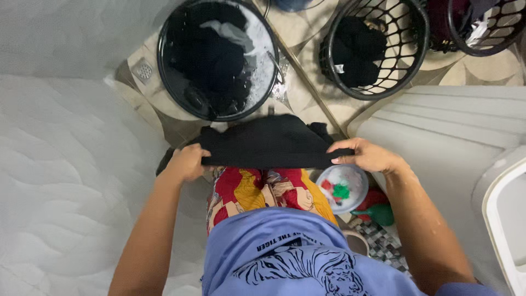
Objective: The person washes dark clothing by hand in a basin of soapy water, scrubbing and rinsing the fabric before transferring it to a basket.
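The person's left hand (188, 163) was closed in a fist on the left edge of a black, soft cloth garment (268, 142), and the right hand (366, 155) pinched the garment's right corner between thumb and fingers; the two hands stood well apart, so that the cloth was stretched flat and level between them, in front of the person's body and above the knees; its far edge bulged upward in a gentle curve, and a small bunch of it stuck out near the right hand. Beyond the garment, on the tiled floor (307, 93), stood a round black plastic basin (164, 71) holding dark clothes in soapy water, with white foam along its right side; to the right of it stood a round black openwork laundry basket (408, 66) with a dark bundle of cloth inside, and a second such basket (512, 38) showed partly at the top right corner; a small square metal floor drain (144, 70) lay just left of the basin. Below the right hand sat a small white round bowl (344, 187) with red and green pieces in it, and just beside it a green plastic object (378, 214); the person wore a pale blue printed shirt (285, 252) over a red and yellow patterned wrap (257, 192).
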